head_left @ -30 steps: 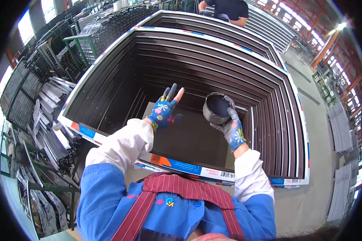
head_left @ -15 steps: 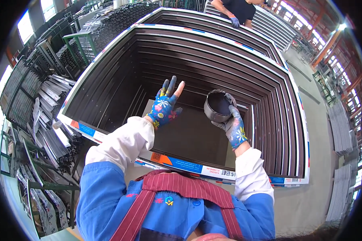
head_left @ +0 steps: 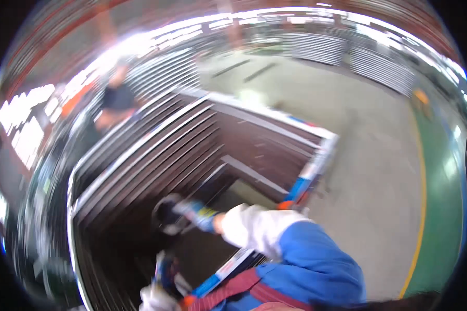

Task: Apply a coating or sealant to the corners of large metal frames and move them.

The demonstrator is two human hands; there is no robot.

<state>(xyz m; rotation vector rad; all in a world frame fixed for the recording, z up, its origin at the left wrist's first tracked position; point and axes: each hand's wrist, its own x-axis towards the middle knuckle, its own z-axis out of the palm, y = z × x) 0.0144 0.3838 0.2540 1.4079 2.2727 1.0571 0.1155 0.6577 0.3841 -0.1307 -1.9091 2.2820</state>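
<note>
Right hand (head_left: pixel 196 213) has its fingers clamped on a dark pot (head_left: pixel 165 212) over the stacked frames (head_left: pixel 264 142); left hand's (head_left: pixel 166 270) fingers, can't tell, blurry. Looks like the carrying step; next probably needs a level grip.

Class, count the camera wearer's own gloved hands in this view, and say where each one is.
2: the right hand is near the middle, holding the round container; the left hand is below it in the picture, badly blurred. Neither is fully hidden.

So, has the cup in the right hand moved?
Yes: the cup now appears farther left, away from the frames' right side, though the view turned and blurred.
</note>
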